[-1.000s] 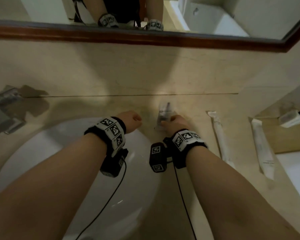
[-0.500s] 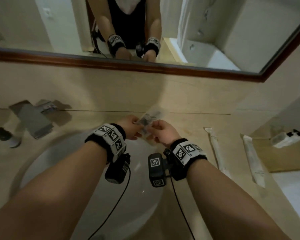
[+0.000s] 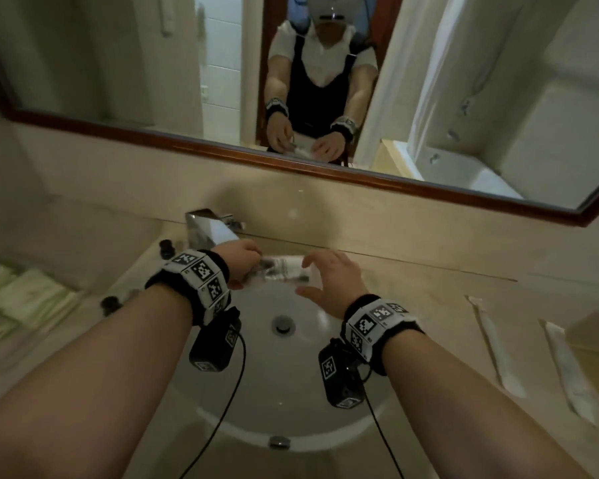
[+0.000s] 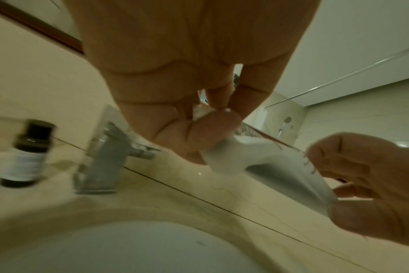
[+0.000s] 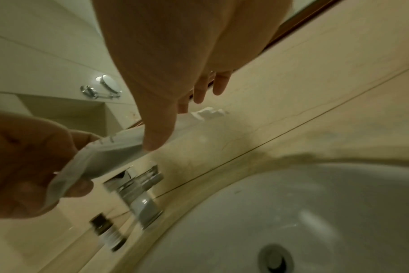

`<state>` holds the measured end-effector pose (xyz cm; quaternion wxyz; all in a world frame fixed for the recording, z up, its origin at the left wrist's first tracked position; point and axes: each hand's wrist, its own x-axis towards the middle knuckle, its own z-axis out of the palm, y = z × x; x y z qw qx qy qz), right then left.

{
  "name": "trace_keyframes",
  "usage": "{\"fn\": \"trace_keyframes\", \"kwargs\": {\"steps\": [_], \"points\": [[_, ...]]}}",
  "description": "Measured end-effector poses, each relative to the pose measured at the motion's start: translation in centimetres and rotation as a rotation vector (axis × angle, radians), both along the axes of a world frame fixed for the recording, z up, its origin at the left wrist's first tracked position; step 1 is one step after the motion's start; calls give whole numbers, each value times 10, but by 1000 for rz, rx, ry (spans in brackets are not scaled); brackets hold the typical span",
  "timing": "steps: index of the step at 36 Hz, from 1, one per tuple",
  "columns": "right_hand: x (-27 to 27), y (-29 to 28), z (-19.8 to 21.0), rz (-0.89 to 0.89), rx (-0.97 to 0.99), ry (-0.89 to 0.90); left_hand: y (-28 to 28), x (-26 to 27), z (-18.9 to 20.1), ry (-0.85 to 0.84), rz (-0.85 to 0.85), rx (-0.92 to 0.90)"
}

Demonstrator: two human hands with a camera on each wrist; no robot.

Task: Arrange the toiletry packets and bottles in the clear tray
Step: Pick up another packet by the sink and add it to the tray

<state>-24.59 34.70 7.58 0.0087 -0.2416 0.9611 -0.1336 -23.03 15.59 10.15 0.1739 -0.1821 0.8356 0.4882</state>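
A clear toiletry packet (image 3: 281,272) with dark print hangs level over the back of the sink. My left hand (image 3: 251,267) pinches its left end between thumb and fingers, which shows plainly in the left wrist view (image 4: 213,120). My right hand (image 3: 306,276) stands at the packet's right end with fingers spread and straight. Its thumb (image 5: 155,137) touches the packet (image 5: 114,149). Two long white packets (image 3: 495,344) (image 3: 567,369) lie on the counter at the right. A small dark-capped bottle (image 3: 166,248) stands left of the tap. I see no clear tray.
The chrome tap (image 3: 208,231) stands just behind my left hand. The white basin (image 3: 284,385) lies under both wrists. Another small dark bottle (image 3: 109,303) and a stack of pale green packets (image 3: 25,300) sit on the counter at the left. A wood-framed mirror (image 3: 291,167) runs along the back wall.
The right hand lifted the packet off the counter and brought it left. The left hand took hold of it, and the right hand's fingers have opened. The head view swung left and up.
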Motion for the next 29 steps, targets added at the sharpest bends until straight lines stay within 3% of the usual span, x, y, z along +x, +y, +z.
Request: {"fn": "trace_keyframes", "kwargs": {"steps": [5, 11, 16, 22, 29], "points": [[21, -72, 2, 139, 69, -47, -69, 32, -1, 22, 28, -82], [46, -164, 1, 273, -9, -138, -154, 62, 1, 8, 93, -198], [73, -257, -4, 389, -66, -158, -240, 93, -2, 16, 273, -227], [98, -354, -25, 434, -115, -193, -334, 132, -21, 36, 464, -237], [118, -430, -54, 438, -106, -188, -406, 153, -58, 6, 518, -304]]}}
